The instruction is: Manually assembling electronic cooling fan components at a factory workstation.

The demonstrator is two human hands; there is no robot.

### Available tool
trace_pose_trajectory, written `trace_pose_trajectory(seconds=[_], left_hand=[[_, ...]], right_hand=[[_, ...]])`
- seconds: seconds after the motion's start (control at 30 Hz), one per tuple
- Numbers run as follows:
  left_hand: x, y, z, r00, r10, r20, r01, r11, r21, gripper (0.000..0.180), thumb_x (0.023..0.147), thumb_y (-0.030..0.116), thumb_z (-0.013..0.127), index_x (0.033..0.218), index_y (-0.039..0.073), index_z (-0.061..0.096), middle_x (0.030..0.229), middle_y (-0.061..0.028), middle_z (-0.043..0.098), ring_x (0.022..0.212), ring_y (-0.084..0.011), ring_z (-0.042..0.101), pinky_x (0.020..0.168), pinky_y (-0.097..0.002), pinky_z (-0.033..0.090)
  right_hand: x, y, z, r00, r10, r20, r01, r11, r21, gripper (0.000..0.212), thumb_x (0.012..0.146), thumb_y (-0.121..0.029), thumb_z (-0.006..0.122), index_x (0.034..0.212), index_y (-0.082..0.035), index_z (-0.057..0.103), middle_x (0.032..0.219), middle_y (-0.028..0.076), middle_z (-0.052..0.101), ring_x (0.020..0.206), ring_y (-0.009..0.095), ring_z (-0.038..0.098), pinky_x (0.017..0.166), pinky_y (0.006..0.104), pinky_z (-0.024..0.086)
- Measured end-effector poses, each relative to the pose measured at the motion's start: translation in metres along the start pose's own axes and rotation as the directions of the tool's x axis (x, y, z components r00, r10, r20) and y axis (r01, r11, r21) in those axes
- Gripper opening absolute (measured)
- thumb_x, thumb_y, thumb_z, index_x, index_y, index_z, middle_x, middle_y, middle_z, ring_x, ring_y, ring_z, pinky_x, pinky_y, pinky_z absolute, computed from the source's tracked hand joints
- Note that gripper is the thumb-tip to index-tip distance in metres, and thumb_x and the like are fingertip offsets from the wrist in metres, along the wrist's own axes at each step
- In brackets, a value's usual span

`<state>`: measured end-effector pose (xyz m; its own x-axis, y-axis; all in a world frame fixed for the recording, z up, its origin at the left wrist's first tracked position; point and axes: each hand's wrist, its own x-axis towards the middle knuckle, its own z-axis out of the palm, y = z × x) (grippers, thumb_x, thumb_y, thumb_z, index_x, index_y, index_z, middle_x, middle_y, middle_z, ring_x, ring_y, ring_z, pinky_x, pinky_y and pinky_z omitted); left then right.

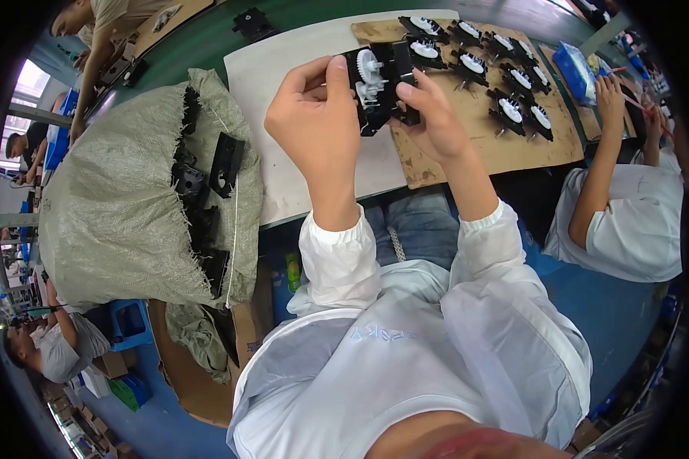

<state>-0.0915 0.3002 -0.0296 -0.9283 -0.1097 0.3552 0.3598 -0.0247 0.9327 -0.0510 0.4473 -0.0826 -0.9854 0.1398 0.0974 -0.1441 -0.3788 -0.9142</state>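
Up over the white board, both hands grip one black plastic housing (383, 73) with white gears (370, 67) set in its face. My left hand (314, 107) pinches its left edge, thumb on top and fingers curled. On the right edge, my right hand (434, 115) presses with the thumb while its other fingers go underneath, partly hidden. Right of the hands, several similar black assemblies with white gears (511, 111) stand in rows on a brown board (467, 153).
At left a woven sack (115, 199) gapes with black housings (226, 164) inside. Below it stands a cardboard box (199, 390). A white board (283, 183) lies on the green bench (207, 38). A co-worker in white (620, 214) sits at right near a blue bin (574, 73).
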Motion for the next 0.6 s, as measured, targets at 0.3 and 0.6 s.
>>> trace_pose_trajectory(seconds=[0.3, 0.6], left_hand=[[-0.009, -0.034, -0.002, 0.951, 0.141, 0.273, -0.038, 0.935, -0.352, 0.038, 0.084, 0.011, 0.074, 0.115, -0.001, 0.056, 0.1, -0.0119, 0.062, 0.085, -0.0157, 0.059, 0.078, -0.0249, 0.048], [-0.009, -0.057, 0.004, 0.911, -0.005, 0.412, 0.285, 0.73, -0.622, 0.041, 0.089, 0.015, 0.071, 0.119, 0.003, 0.046, 0.111, -0.0133, 0.057, 0.097, -0.0182, 0.056, 0.086, -0.0264, 0.044]], right_hand=[[-0.003, -0.015, 0.002, 0.994, -0.091, 0.057, 0.081, 0.984, 0.157, 0.033, 0.096, -0.021, 0.057, 0.124, -0.003, 0.057, 0.107, 0.008, 0.065, 0.092, 0.014, 0.06, 0.08, 0.0263, 0.049], [0.003, -0.017, -0.001, 0.986, -0.139, 0.096, 0.122, 0.978, 0.17, 0.033, 0.097, -0.022, 0.056, 0.124, -0.003, 0.057, 0.103, 0.009, 0.063, 0.091, 0.013, 0.058, 0.078, 0.0273, 0.048]])
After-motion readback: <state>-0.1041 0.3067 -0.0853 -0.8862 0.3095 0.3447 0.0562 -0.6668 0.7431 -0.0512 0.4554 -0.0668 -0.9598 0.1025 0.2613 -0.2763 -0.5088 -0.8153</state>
